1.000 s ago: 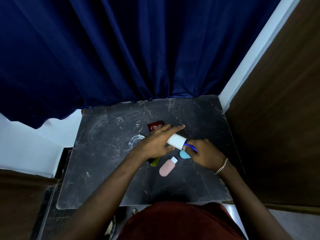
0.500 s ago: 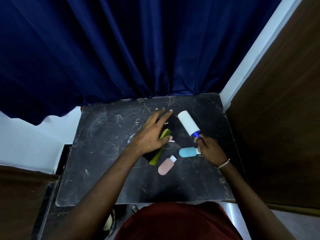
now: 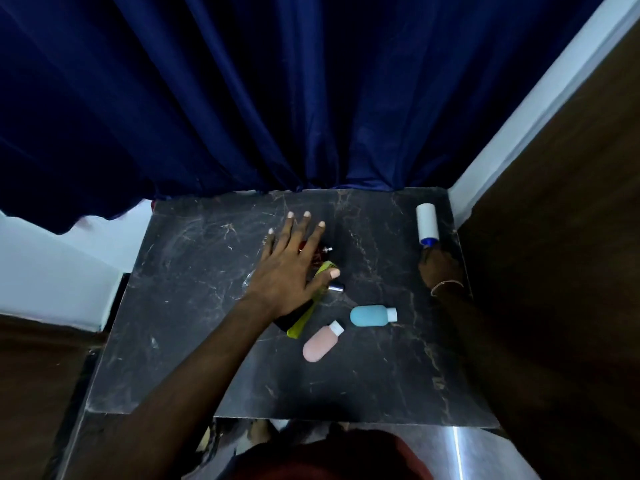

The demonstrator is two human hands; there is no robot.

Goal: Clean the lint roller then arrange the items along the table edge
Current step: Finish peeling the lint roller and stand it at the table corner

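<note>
Both forearms are bare, with no sleeves visible. The right hand (image 3: 439,268) carries a thin beaded bracelet (image 3: 446,285) at the wrist; the left hand (image 3: 289,271) carries nothing. A dark red garment (image 3: 329,457) covers the torso.

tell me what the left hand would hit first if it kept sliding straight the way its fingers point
Nothing on the table, as far as this view shows: beyond the left hand's fingertips lies bare black marble tabletop, then the dark blue curtain hanging at the far edge. Depth is unclear.

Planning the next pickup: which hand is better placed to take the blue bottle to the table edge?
Probably the left hand: open, near the blue bottle. The right hand holds the lint roller at the right edge.
</note>
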